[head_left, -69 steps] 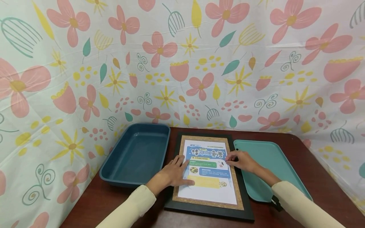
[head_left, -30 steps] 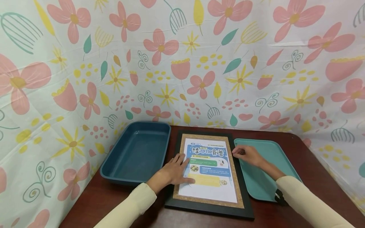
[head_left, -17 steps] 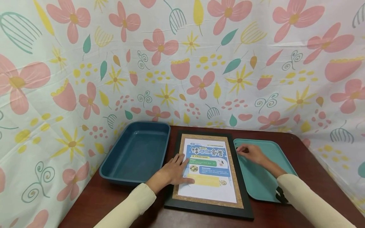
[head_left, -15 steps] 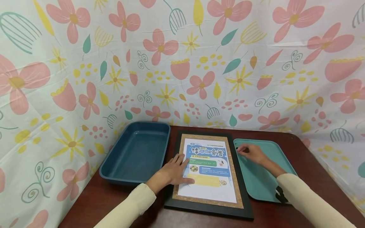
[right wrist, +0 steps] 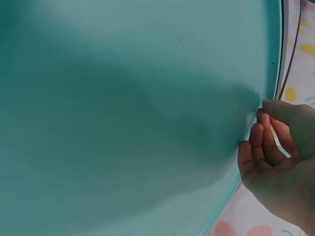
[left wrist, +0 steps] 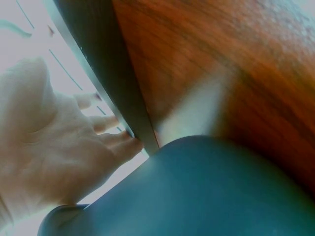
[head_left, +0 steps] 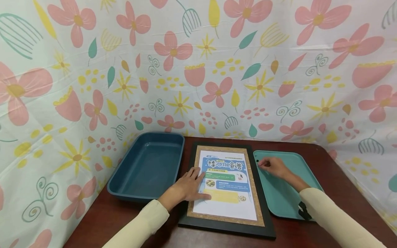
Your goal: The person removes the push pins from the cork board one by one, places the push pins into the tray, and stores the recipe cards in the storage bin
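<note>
A printed paper sheet [head_left: 224,210] lies on a cork board with a black frame [head_left: 226,230] in the middle of the table. My left hand [head_left: 190,187] rests on the sheet's left side, fingers spread, thumb toward the lower part. Over the near-left corner area of the teal tray [head_left: 280,203], at its far end, is my right hand [head_left: 274,167]. Its fingers are bent and the thumb meets the index fingertip. A tiny dark spot [head_left: 257,161] shows on the tray beside those fingertips. I cannot tell whether they pinch something small.
A deep blue pan [head_left: 145,168] stands left of the board, close to my left forearm. Reddish-brown table surface [head_left: 328,165] shows beyond the tray. A flower-printed cloth [head_left: 217,69] hangs behind and to the left.
My right hand has moved right, from the sheet's right edge across the frame to the tray, and has held nearly still there lately. The left hand stays on the sheet.
</note>
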A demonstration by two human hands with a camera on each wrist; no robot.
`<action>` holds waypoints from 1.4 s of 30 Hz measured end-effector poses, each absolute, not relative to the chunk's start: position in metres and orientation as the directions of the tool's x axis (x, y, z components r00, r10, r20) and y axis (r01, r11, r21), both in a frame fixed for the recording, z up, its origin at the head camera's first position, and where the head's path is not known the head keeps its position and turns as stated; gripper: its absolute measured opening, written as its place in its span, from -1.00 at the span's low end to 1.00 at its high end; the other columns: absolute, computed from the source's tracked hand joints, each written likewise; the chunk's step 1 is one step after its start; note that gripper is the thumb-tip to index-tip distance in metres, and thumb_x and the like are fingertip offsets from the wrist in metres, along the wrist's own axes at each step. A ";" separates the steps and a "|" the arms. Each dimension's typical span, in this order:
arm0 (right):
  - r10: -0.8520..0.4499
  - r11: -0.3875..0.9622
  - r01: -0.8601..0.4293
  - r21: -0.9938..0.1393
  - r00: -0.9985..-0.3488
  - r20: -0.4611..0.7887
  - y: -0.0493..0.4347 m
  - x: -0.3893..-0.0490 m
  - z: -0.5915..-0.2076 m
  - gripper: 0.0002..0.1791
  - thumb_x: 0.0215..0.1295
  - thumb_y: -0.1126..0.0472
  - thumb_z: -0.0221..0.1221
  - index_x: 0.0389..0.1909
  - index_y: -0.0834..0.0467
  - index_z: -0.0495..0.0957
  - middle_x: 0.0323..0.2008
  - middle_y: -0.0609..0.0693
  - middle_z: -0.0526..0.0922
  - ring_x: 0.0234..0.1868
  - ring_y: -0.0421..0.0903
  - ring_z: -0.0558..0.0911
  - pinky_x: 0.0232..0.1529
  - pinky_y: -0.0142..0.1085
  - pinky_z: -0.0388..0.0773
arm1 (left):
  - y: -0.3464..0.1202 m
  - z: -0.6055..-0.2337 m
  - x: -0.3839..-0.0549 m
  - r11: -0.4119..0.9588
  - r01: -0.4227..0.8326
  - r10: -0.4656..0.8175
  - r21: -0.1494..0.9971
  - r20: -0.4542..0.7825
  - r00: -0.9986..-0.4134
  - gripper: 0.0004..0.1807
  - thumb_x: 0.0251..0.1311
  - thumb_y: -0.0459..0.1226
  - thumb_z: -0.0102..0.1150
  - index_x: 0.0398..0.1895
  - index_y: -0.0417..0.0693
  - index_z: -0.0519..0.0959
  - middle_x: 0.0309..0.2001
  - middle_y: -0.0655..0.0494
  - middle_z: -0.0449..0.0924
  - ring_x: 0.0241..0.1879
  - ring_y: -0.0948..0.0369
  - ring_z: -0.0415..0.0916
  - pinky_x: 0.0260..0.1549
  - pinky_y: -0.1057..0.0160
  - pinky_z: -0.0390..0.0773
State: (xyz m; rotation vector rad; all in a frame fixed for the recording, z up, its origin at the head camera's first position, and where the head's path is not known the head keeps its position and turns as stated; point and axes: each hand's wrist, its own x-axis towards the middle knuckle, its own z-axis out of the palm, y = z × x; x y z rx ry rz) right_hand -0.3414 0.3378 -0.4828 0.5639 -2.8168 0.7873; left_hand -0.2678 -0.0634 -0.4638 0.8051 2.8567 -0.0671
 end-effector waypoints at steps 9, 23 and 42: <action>-0.331 0.779 -0.415 -0.471 -0.909 0.253 0.335 -0.339 -0.483 -0.94 0.21 0.40 0.25 -0.31 0.27 0.65 -0.38 0.10 0.67 -0.40 -0.08 0.61 -0.48 -0.39 0.49 | -0.065 -0.459 -0.263 0.848 0.529 0.524 0.017 -0.168 -0.835 0.12 0.05 0.51 -0.24 0.54 0.04 -0.08 0.52 -0.06 -0.21 0.48 -0.03 -0.18 0.35 -0.01 0.11; -0.331 0.789 -0.413 -0.455 -0.909 0.251 0.334 -0.334 -0.481 -0.90 0.21 0.39 0.24 -0.26 0.29 0.66 -0.37 0.09 0.68 -0.40 -0.14 0.58 -0.48 -0.39 0.49 | -0.065 -0.461 -0.265 0.849 0.529 0.522 0.001 -0.166 -0.837 0.12 0.05 0.52 -0.27 0.54 0.06 -0.08 0.52 -0.04 -0.22 0.49 -0.02 -0.19 0.35 0.00 0.11; -0.331 0.778 -0.430 -0.459 -0.900 0.282 0.332 -0.327 -0.478 -0.72 0.21 0.25 0.30 -0.13 0.36 0.65 -0.30 0.14 0.71 -0.30 0.01 0.68 -0.38 -0.27 0.60 | -0.064 -0.461 -0.265 0.853 0.521 0.516 0.005 -0.157 -0.842 0.11 0.05 0.51 -0.24 0.54 0.07 -0.07 0.53 -0.04 -0.21 0.49 -0.03 -0.19 0.35 -0.01 0.10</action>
